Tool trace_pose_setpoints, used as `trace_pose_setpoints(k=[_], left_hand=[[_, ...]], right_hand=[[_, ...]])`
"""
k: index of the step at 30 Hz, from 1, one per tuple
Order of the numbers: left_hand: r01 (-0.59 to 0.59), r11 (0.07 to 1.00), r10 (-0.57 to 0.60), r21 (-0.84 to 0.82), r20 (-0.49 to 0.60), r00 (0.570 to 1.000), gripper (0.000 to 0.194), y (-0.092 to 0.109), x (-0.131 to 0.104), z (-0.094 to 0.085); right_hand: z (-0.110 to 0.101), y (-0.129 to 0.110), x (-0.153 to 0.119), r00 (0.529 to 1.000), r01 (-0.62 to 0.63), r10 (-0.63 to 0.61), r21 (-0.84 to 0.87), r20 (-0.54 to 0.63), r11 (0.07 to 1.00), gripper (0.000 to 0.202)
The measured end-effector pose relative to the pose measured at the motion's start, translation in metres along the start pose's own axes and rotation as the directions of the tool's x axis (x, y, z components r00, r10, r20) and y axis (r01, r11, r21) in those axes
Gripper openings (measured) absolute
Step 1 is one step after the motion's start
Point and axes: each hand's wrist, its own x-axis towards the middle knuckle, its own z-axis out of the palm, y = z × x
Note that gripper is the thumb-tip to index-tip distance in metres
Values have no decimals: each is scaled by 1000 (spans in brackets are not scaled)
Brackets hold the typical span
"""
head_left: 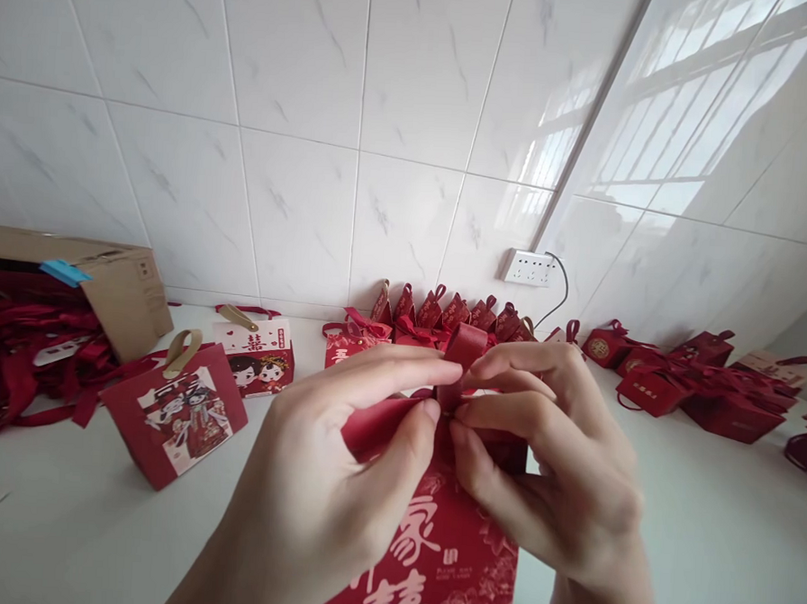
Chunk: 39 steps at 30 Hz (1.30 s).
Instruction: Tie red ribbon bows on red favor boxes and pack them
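Observation:
A red gift box [462, 544] with pale pink characters and flower prints stands right in front of me. From its top rises a looped red strap handle [465, 343]. My left hand [348, 443] grips the base of this loop from the left, thumb and fingertips closed on it. On the other side, my right hand [558, 445] pinches the same spot with thumb and forefinger, its other fingers curled above. The fingertips hide the place where the handle meets the box, so how it is fastened there cannot be seen.
At left lie a cardboard box [123, 296] heaped with red ribbons [22, 354] and a red box with a gold loop [174, 412]. Several small red boxes [430, 314] line the tiled wall; more boxes [732, 409] cluster at right. A power socket [531, 267] is on the wall.

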Motion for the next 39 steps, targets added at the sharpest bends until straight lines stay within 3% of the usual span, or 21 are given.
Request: trace_pose_setpoints(k=[7, 11, 14, 17, 22, 24, 26, 28, 33, 39], left_hand=[[-5, 1000, 6, -2, 78, 997, 23, 2, -1, -3], [-19, 999, 20, -29, 50, 999, 22, 2, -1, -3], [-14, 997, 15, -75, 13, 1000, 23, 2, -1, -2], [-11, 993, 7, -116, -30, 1000, 29, 0, -1, 2], [-32, 991, 22, -131, -74, 997, 34, -5, -1, 6], [-101, 988, 93, -116, -78, 993, 25, -6, -1, 6], [-179, 979, 178, -103, -20, 984, 15, -6, -1, 3], [-216, 972, 223, -95, 67, 972, 18, -6, 0, 0], [-189, 980, 195, -59, 133, 972, 36, -7, -1, -5], [-128, 988, 135, -80, 83, 987, 31, -4, 0, -3]], right_hand=[[-4, -6, 1, 997, -61, 61, 2, -45, 998, 19], [-4, -8, 2, 975, -207, 214, 106, -57, 973, 15], [-5, -13, 2, 920, -392, 385, 182, 74, 902, 10], [-7, -17, 2, 871, -490, 455, 246, 184, 836, 5], [-7, -18, 1, 866, -499, 466, 260, 181, 827, 6], [-6, -17, 1, 866, -500, 467, 259, 180, 827, 7], [-5, -17, 2, 863, -505, 473, 267, 179, 821, 6], [-5, -20, 3, 853, -521, 490, 282, 179, 805, 6], [-7, -26, 3, 796, -601, 589, 301, 140, 740, 8], [-12, -21, 2, 823, -568, 521, 336, 225, 751, 6]])
